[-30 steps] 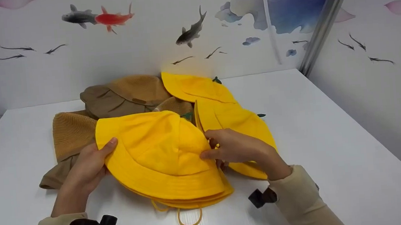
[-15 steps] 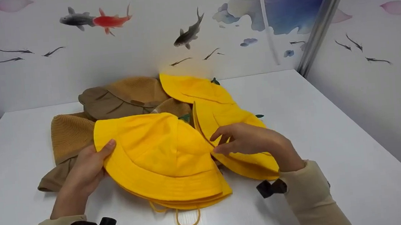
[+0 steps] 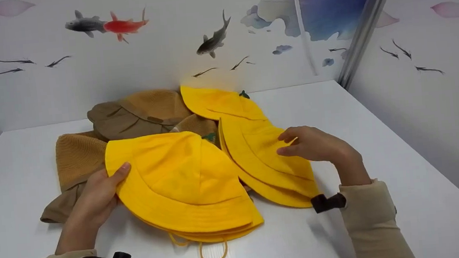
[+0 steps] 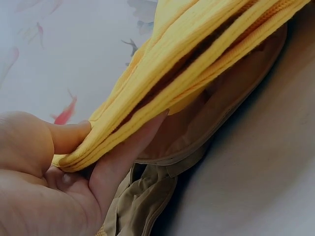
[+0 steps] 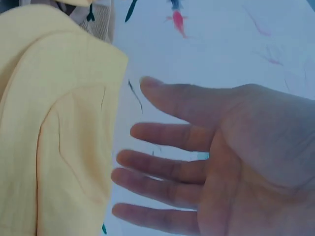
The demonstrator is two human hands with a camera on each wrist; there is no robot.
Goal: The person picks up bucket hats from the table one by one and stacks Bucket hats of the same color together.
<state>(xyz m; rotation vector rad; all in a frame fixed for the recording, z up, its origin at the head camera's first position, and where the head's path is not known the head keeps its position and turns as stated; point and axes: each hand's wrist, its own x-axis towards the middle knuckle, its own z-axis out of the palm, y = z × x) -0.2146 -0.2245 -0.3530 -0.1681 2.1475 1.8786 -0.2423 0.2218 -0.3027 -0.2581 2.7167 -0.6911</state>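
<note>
A folded yellow bucket hat (image 3: 180, 179) with a green leaf tip and a yellow cord is pinched at its left brim by my left hand (image 3: 98, 194). In the left wrist view the thumb lies on top of the layered yellow brim (image 4: 162, 93) and the fingers lie beneath it. My right hand (image 3: 314, 146) hovers over the right-hand yellow hat (image 3: 273, 154), fingers spread and holding nothing. The right wrist view shows its palm (image 5: 256, 157) and straight fingers apart from the pale-looking yellow hat (image 5: 74, 123).
Another yellow hat (image 3: 223, 100) lies behind, by the wall. Brown hats with knitted crowns, one at the back (image 3: 141, 114) and one at the left (image 3: 78, 159), lie behind and under the held hat. A white wall printed with fish closes off the white table (image 3: 386, 215).
My right hand has let go of the held hat's right side and moved right and up. The right-hand yellow hat shows more fully. My left hand keeps its pinch on the brim.
</note>
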